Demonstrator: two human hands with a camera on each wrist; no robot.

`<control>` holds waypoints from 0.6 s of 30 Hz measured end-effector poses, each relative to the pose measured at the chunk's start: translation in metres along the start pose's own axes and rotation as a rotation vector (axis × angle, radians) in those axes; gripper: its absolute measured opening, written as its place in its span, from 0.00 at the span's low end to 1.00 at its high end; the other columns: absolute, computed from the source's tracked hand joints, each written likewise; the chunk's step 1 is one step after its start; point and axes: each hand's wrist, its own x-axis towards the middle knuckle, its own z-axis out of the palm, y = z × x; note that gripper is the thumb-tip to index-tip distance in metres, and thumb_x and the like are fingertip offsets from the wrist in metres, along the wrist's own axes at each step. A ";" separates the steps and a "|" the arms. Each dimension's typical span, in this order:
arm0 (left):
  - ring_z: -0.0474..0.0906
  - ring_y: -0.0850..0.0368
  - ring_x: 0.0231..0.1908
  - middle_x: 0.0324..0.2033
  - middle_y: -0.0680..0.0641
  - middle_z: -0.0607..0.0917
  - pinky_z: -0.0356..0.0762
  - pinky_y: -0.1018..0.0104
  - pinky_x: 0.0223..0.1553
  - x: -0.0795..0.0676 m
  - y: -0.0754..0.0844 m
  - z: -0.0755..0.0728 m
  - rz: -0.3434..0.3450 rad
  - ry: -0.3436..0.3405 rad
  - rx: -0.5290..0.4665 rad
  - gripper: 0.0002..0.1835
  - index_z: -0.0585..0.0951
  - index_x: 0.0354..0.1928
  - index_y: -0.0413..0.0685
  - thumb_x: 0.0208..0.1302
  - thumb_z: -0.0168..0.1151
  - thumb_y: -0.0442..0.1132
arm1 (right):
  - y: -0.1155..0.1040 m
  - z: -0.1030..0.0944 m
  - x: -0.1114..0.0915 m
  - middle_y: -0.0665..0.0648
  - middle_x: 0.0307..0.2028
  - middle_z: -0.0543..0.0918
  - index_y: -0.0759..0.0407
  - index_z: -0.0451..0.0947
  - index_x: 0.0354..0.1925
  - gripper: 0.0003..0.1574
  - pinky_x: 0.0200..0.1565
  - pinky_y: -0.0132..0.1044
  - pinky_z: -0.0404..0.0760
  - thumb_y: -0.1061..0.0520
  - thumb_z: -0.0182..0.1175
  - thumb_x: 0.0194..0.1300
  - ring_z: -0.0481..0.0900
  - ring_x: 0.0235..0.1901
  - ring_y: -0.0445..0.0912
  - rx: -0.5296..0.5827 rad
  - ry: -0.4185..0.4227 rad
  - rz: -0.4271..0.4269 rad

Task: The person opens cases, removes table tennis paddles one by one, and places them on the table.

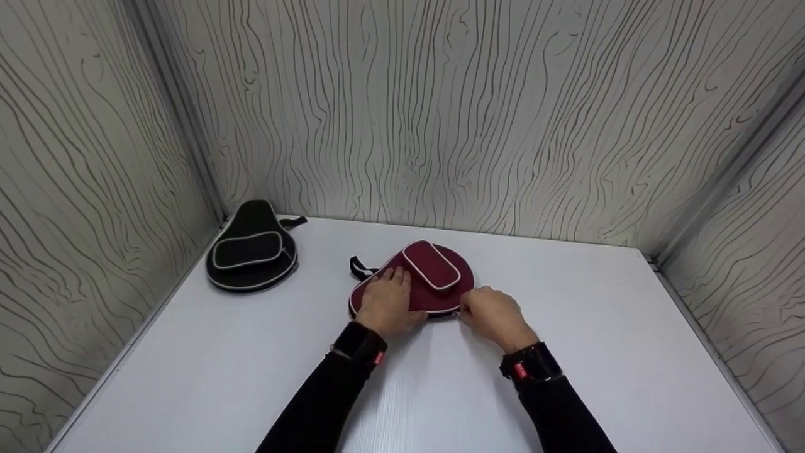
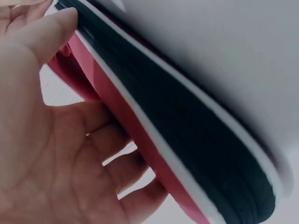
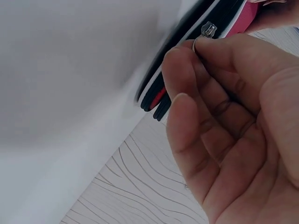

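Observation:
A dark red table tennis paddle case with white piping lies on the white table. My left hand rests on its top with the fingers stretched out. In the left wrist view the left thumb touches the black side band. At the case's near right edge, my right hand pinches the zipper pull between thumb and index finger. The right wrist view shows the metal zipper slider just beyond those fingertips. Below it the zipper seam is parted, and something red shows inside.
A black paddle case with white piping lies at the table's back left, its strap pointing right. The red case's black strap sticks out leftward. Wood-grain patterned panels stand behind and on both sides of the white table.

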 end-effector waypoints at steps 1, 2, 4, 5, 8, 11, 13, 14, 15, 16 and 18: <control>0.78 0.41 0.85 0.85 0.38 0.80 0.81 0.51 0.84 0.000 -0.001 0.000 0.012 0.006 -0.007 0.54 0.74 0.88 0.40 0.79 0.64 0.76 | 0.002 0.000 0.000 0.48 0.23 0.82 0.53 0.83 0.24 0.19 0.28 0.44 0.79 0.63 0.80 0.68 0.74 0.26 0.43 -0.002 0.002 0.005; 0.77 0.41 0.86 0.85 0.38 0.80 0.81 0.52 0.84 -0.004 0.000 -0.007 0.025 -0.002 -0.010 0.54 0.74 0.87 0.39 0.79 0.65 0.75 | 0.004 0.000 0.000 0.48 0.23 0.81 0.53 0.82 0.24 0.20 0.28 0.44 0.77 0.63 0.80 0.68 0.73 0.26 0.43 -0.004 0.001 0.010; 0.78 0.41 0.85 0.84 0.37 0.80 0.80 0.52 0.85 -0.004 0.000 -0.009 0.059 0.001 -0.034 0.52 0.75 0.87 0.38 0.79 0.66 0.72 | 0.009 -0.001 0.001 0.48 0.23 0.79 0.53 0.80 0.23 0.21 0.27 0.42 0.75 0.65 0.78 0.68 0.72 0.26 0.44 -0.009 -0.001 0.023; 0.77 0.41 0.86 0.85 0.37 0.80 0.79 0.52 0.86 -0.006 0.002 -0.017 0.069 -0.025 -0.044 0.51 0.75 0.87 0.38 0.79 0.68 0.70 | 0.012 -0.001 0.001 0.48 0.23 0.78 0.53 0.79 0.23 0.21 0.27 0.42 0.74 0.66 0.77 0.68 0.72 0.26 0.44 -0.009 -0.002 0.032; 0.75 0.42 0.87 0.86 0.38 0.78 0.77 0.53 0.87 -0.009 0.003 -0.027 0.120 -0.064 -0.081 0.51 0.74 0.87 0.38 0.78 0.69 0.68 | 0.021 -0.002 0.002 0.48 0.22 0.79 0.53 0.79 0.22 0.21 0.26 0.41 0.74 0.67 0.74 0.68 0.72 0.25 0.44 -0.001 -0.002 0.059; 0.73 0.45 0.89 0.88 0.40 0.77 0.77 0.56 0.87 -0.006 0.001 -0.022 0.178 -0.077 -0.120 0.50 0.73 0.89 0.41 0.80 0.66 0.68 | 0.029 -0.003 0.002 0.47 0.22 0.80 0.53 0.79 0.21 0.22 0.26 0.40 0.74 0.67 0.74 0.69 0.73 0.25 0.44 0.017 -0.003 0.088; 0.71 0.46 0.90 0.89 0.42 0.75 0.77 0.56 0.87 -0.006 0.001 -0.023 0.212 -0.096 -0.132 0.49 0.72 0.90 0.42 0.80 0.65 0.67 | 0.035 -0.004 0.002 0.47 0.22 0.80 0.53 0.80 0.21 0.22 0.26 0.41 0.74 0.66 0.74 0.71 0.73 0.26 0.44 0.031 -0.006 0.104; 0.70 0.47 0.91 0.89 0.43 0.74 0.76 0.57 0.88 -0.006 0.001 -0.023 0.228 -0.108 -0.139 0.49 0.71 0.90 0.43 0.80 0.65 0.67 | 0.038 -0.005 0.002 0.48 0.23 0.80 0.53 0.81 0.21 0.22 0.27 0.41 0.74 0.65 0.75 0.72 0.74 0.26 0.44 0.034 -0.010 0.112; 0.68 0.48 0.91 0.90 0.44 0.74 0.75 0.57 0.88 -0.006 0.001 -0.023 0.244 -0.116 -0.147 0.49 0.70 0.91 0.44 0.80 0.65 0.67 | 0.040 -0.006 0.002 0.48 0.23 0.81 0.53 0.82 0.22 0.22 0.27 0.42 0.74 0.64 0.75 0.73 0.74 0.26 0.45 0.037 -0.013 0.120; 0.67 0.49 0.92 0.90 0.44 0.73 0.74 0.58 0.88 -0.007 0.002 -0.023 0.261 -0.126 -0.154 0.49 0.70 0.91 0.45 0.80 0.66 0.66 | 0.043 -0.007 0.002 0.49 0.24 0.82 0.54 0.83 0.23 0.21 0.28 0.43 0.76 0.63 0.75 0.73 0.75 0.27 0.45 0.040 -0.014 0.126; 0.64 0.49 0.93 0.91 0.45 0.71 0.71 0.58 0.90 -0.010 0.005 -0.032 0.279 -0.172 -0.173 0.49 0.69 0.92 0.45 0.79 0.68 0.63 | 0.048 -0.008 0.001 0.51 0.25 0.84 0.54 0.84 0.24 0.19 0.29 0.45 0.78 0.63 0.75 0.74 0.77 0.28 0.46 0.038 -0.016 0.138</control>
